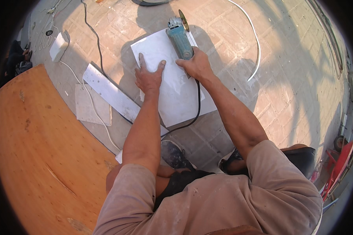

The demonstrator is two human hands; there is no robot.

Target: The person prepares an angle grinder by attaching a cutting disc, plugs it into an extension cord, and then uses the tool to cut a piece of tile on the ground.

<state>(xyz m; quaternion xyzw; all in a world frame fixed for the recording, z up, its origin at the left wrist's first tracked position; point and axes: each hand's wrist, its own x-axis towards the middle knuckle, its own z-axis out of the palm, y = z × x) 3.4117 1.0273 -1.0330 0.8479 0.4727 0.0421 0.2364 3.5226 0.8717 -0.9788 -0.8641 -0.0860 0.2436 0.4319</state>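
Note:
My right hand [198, 64] is wrapped round the rear of a teal angle grinder [179, 41]. The grinder's thin cutting disc [184, 20] stands on edge at its far end, near the far right edge of a white tile [180, 105]. From the grinder's rear a black cord runs back toward my feet. My left hand [149, 76] lies on the left part of the tile, with thumb and fingers spread. The tile rests on the paved floor in front of my shoes.
On the left lie a long white strip [110, 92], a pale square tile piece [91, 105] and a large wooden board [47, 156]. A white block [59, 47] with a cable sits beyond. A white hose [256, 37] curves at right; a red wheelbarrow [339, 164] stands far right.

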